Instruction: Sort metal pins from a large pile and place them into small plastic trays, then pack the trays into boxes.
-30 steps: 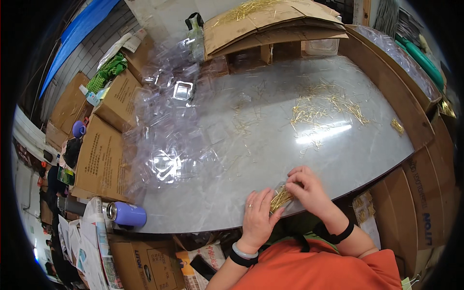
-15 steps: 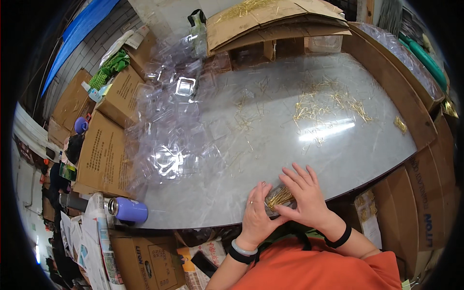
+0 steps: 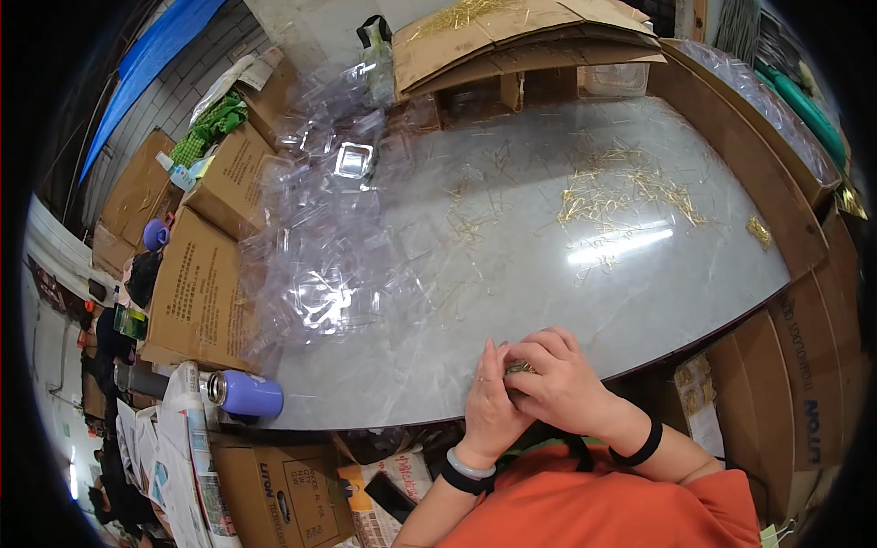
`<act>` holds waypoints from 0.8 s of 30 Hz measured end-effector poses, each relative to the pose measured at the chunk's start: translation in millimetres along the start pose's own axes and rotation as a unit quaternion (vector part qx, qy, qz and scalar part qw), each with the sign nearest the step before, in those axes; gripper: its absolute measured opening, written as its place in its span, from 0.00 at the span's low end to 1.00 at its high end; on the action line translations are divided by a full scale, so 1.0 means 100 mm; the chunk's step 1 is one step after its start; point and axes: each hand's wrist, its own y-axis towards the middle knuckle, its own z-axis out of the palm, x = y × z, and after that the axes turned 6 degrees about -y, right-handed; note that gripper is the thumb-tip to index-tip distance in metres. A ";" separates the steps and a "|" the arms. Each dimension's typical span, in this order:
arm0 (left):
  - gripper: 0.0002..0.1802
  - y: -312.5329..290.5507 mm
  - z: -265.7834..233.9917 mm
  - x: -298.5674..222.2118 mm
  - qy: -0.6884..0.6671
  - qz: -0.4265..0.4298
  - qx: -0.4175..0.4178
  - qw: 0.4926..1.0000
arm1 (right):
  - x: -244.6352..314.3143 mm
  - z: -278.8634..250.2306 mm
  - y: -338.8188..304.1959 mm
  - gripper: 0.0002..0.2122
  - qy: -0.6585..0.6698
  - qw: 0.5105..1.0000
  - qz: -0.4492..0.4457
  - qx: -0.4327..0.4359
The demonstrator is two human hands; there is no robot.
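Note:
Above the table's front edge, my left hand (image 3: 491, 406) and my right hand (image 3: 559, 388) close around a small transparent plastic box of gold wire pieces (image 3: 519, 367). The left cups its side, and the right curls its fingers over the top. My hands hide most of the box, so I cannot see whether a lid is on it. Farther back on the grey tabletop (image 3: 512, 301) lies a loose scatter of thin gold wire pins or hooks (image 3: 594, 199). On the left spreads a heap of transparent plastic boxes (image 3: 333, 242).
A purple bottle (image 3: 251, 395) stands at the front left corner. Cardboard boxes (image 3: 196, 292) line the left side. Folded cardboard (image 3: 521, 46) roofs the back, bearing more gold wire. A brown board (image 3: 749, 173) edges the right, near a small gold bundle (image 3: 758, 232).
My right hand's fingers, stretched out beside the box before, have curled over it. Both hands have drawn closer together, covering most of the gold wire that showed.

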 end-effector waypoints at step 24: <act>0.65 0.01 0.03 -0.04 0.036 -0.017 -0.010 0.999 | -0.12 -0.05 0.05 0.08 -0.110 0.983 -0.134 0.056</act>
